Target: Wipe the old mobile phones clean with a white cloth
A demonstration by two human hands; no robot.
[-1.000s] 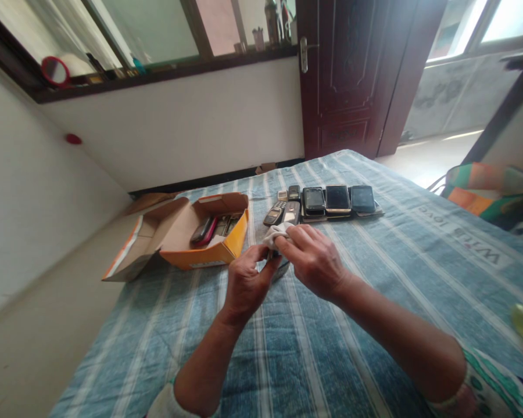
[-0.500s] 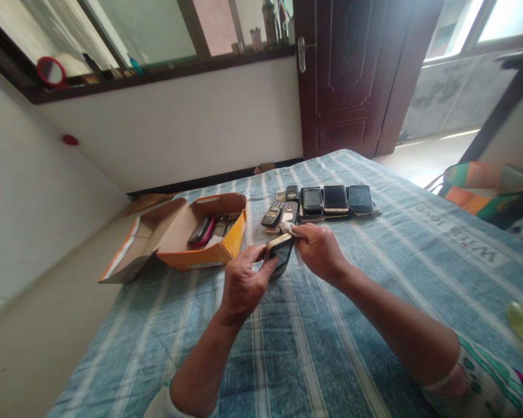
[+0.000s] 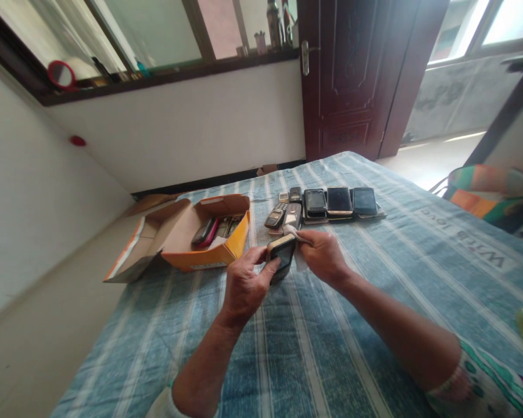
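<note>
My left hand (image 3: 246, 285) grips a dark phone (image 3: 281, 253) with a gold rim, held tilted above the striped blue cloth (image 3: 314, 348). My right hand (image 3: 325, 254) is closed on a small white rag (image 3: 297, 235) pressed against the phone's right edge. Just beyond the hands lies a row of phones: three dark smartphones (image 3: 339, 200) side by side and several small keypad phones (image 3: 279, 213) to their left.
An open orange cardboard box (image 3: 203, 235) with more phones inside sits at the left on the cloth. A dark wooden door (image 3: 353, 75) and a window sill (image 3: 169, 69) with small items stand behind. A colourful chair (image 3: 488, 194) is at the right.
My right hand with the rag slid off the top of the phone to its right side, uncovering the dark screen. The left hand kept its grip.
</note>
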